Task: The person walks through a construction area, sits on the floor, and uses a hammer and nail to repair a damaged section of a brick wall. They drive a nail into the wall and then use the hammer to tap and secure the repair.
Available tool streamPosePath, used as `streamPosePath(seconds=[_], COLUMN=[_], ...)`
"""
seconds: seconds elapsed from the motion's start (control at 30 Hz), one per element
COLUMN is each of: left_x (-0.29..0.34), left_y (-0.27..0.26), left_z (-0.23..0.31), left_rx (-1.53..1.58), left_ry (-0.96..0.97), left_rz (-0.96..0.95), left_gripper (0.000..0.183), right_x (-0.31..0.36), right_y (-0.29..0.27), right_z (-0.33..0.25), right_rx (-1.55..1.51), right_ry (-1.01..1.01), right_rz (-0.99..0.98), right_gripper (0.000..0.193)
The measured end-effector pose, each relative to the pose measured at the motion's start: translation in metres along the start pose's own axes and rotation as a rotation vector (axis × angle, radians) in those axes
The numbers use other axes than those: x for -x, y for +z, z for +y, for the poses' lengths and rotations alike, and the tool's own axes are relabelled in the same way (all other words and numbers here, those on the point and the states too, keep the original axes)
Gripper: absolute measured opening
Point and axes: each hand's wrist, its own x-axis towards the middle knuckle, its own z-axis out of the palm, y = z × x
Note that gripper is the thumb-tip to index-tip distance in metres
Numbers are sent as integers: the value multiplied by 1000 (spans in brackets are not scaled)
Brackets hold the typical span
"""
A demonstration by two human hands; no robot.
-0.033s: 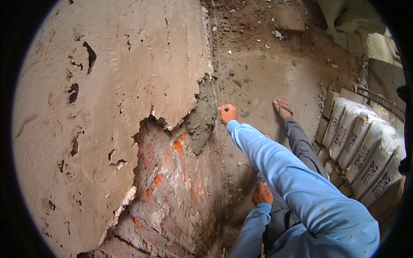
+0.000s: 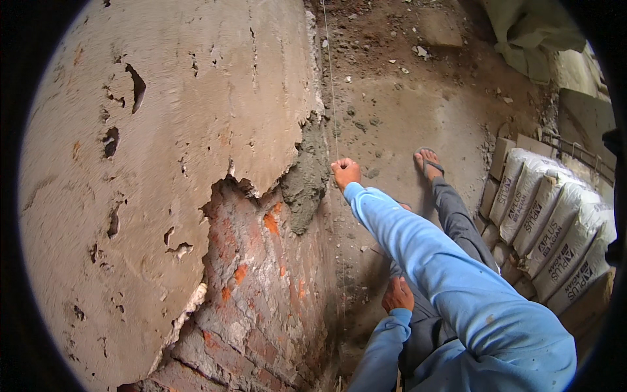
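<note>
A: Where was the right hand (image 2: 347, 174)?
B: Out in front, at the thin pale string (image 2: 332, 78), thumb & fingertips closed tog. on it in a small pinch, other fingers curled in.
A: And the string, re: the wall?
B: Ran lengthwise just beside the pitted beige plaster wall (image 2: 163, 163), w/ the rough grey mortar patch (image 2: 304, 186) L of the pinch. Below the mortar, plaster was gone & the worn red-orange brickwork (image 2: 255, 307) showed.
A: Left hand (image 2: 397, 295)?
B: Lower, by the dark grey trousers (image 2: 457, 215), fingers bent inward. Couldn't tell if they held anything, or how tightly they were curled.
A: Clothes, surroundings?
B: Long light-blue sleeve (image 2: 418, 242) on the R arm, same colour on the L. Bare foot in a dark thong sandal (image 2: 434, 168) on the dusty brown floor (image 2: 405, 111), R of the string. Approx. a row of printed white sacks (image 2: 555, 228) leaned tog. far R, well apart from both hands.
</note>
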Motion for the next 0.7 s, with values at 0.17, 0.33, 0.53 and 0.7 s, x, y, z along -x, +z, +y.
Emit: streamPosePath(seconds=[0.17, 0.33, 0.53, 0.7], left_x=[-3, -3, -7, -4], left_y=[2, 8, 3, -6], left_z=[0, 2, 7, 14], left_rx=[-6, 14, 47, 52], left_ry=[14, 42, 44, 0], left_rz=[20, 78, 50, -18], left_gripper=[28, 29, 27, 23], right_x=[-6, -11, 1, 27], right_y=[1, -8, -83, -179], right_z=[1, 17, 72, 98], right_rx=[-14, -281, -358, 168], right_ry=[56, -7, 218, -14], right_rz=[-42, -139, -86, -195], right_gripper=[16, 19, 27, 21])
